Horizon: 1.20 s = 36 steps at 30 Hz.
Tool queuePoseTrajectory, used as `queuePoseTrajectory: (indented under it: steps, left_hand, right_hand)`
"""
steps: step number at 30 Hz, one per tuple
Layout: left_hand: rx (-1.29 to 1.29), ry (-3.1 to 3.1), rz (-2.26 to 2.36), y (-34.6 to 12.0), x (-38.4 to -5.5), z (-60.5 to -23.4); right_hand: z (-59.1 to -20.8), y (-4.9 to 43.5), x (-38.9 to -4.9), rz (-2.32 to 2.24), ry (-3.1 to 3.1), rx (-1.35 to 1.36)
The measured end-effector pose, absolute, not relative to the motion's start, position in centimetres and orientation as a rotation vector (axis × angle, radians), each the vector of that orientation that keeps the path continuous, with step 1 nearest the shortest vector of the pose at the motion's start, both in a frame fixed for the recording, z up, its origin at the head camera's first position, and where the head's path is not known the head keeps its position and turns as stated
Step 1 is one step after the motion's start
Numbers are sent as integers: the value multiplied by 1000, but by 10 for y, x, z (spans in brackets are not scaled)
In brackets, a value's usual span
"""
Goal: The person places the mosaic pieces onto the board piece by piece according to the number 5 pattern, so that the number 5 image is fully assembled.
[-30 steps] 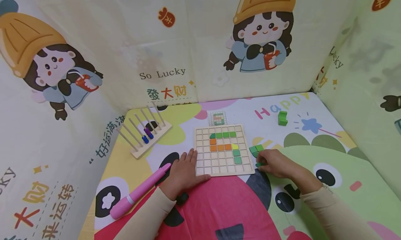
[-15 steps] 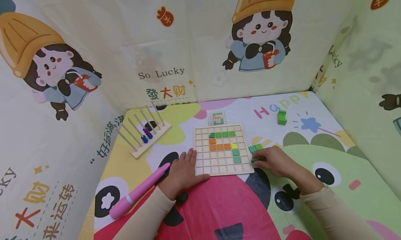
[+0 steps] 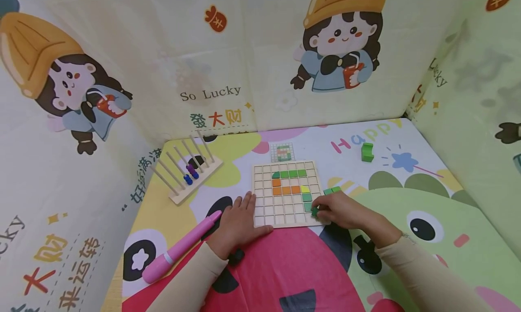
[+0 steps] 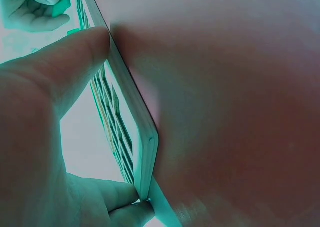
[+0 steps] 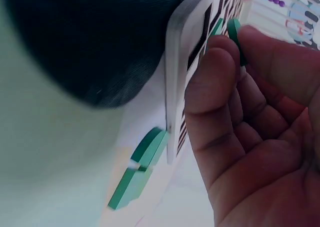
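Observation:
A wooden grid board (image 3: 281, 212) lies on the patterned cloth, its cells partly filled with green, orange and yellow tiles (image 3: 291, 191). My left hand (image 3: 239, 219) rests at its near left corner, fingers straight along the left edge and thumb on the front edge. Between thumb and fingertips, my right hand (image 3: 346, 208) pinches a small dark green tile (image 5: 235, 34) with a rounded side. That hand is over the board's right edge, just below the column of green tiles. Loose green tiles (image 5: 132, 187) lie beside the board, partly hidden behind the right hand in the head view.
Behind the board lies a small printed grid card (image 3: 282, 153). A peg rack (image 3: 197, 180) with blue and purple beads stands back left. A pink pen-shaped stick (image 3: 183, 248) lies left of the left hand. A green curved block (image 3: 367, 153) stands back right.
My right hand has picked up a green tile from beside the board and carried it left over the board's right edge. The left hand has stayed in place.

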State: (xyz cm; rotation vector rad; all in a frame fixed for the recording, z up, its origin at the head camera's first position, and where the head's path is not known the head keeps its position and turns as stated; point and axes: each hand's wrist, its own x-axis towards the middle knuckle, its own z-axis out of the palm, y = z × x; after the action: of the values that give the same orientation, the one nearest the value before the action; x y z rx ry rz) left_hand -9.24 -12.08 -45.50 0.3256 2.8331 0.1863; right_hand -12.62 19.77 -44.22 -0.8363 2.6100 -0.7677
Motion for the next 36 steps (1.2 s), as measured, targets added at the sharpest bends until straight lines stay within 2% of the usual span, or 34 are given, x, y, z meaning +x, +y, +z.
queuePoseTrajectory:
  steps: [8, 36]
  left_hand:
    - [321, 2828, 196, -120, -93, -454]
    - [319, 2829, 182, -119, -92, -453]
  right_hand:
    - [-443, 186, -127, -749, 2630, -916]
    - [-450, 167, -120, -652, 2748, -794]
